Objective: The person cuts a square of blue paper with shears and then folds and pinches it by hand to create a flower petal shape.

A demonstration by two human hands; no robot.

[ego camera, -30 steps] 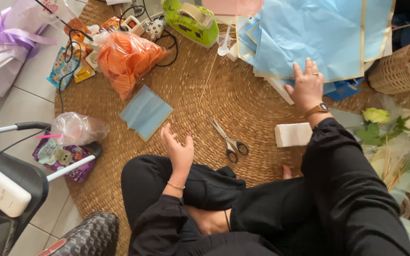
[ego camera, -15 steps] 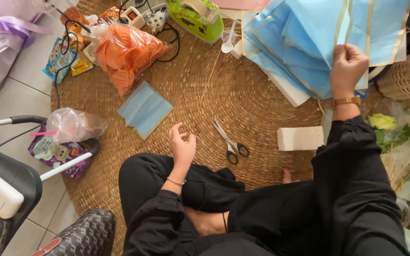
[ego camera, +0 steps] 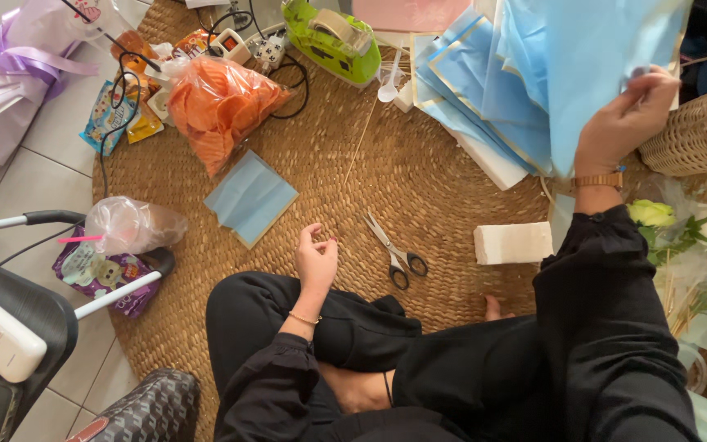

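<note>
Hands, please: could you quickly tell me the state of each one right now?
Left hand: loosely open, holding nothing, near the scissors.
Right hand: closed on a blue paper sheet.

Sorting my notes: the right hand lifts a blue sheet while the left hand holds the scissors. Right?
Not quite. In the head view the left hand is empty, resting above the knee; the scissors lie on the mat beside it. The right hand does lift a blue sheet.

blue sheet (ego camera: 599, 57) top cut off by edge.
</note>
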